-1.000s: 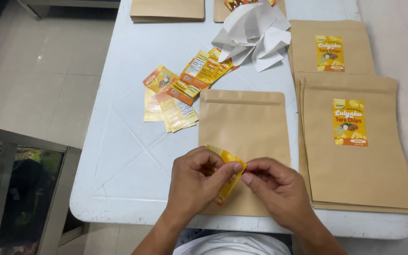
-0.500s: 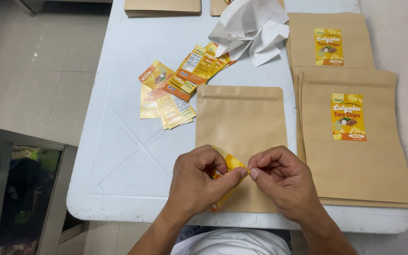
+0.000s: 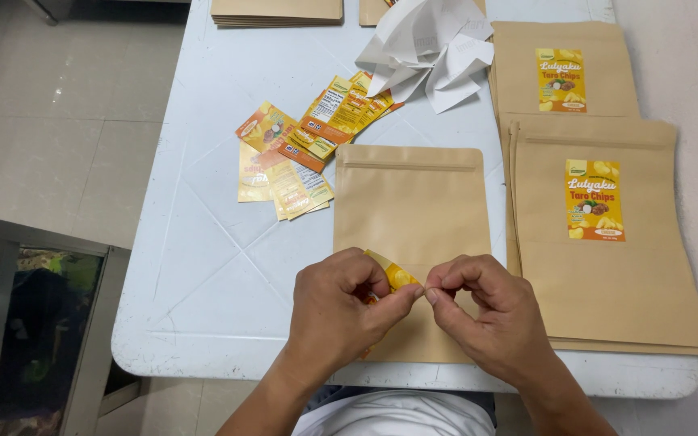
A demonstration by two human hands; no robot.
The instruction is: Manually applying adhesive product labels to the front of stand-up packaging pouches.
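Both hands (image 3: 414,311) pinched shut on yellow sticker (image 3: 396,277) over unlabelled kraft pouch (image 3: 410,206) — labelled pouches (image 3: 607,266) stacked beside, sticker not yet applied.

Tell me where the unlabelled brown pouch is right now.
In the head view, the unlabelled brown pouch lies flat mid-table, between the loose yellow labels and the labelled pouch stack.

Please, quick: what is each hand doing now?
Left hand: closed, holding the yellow sticker.
Right hand: closed, pinching the sticker's corner.
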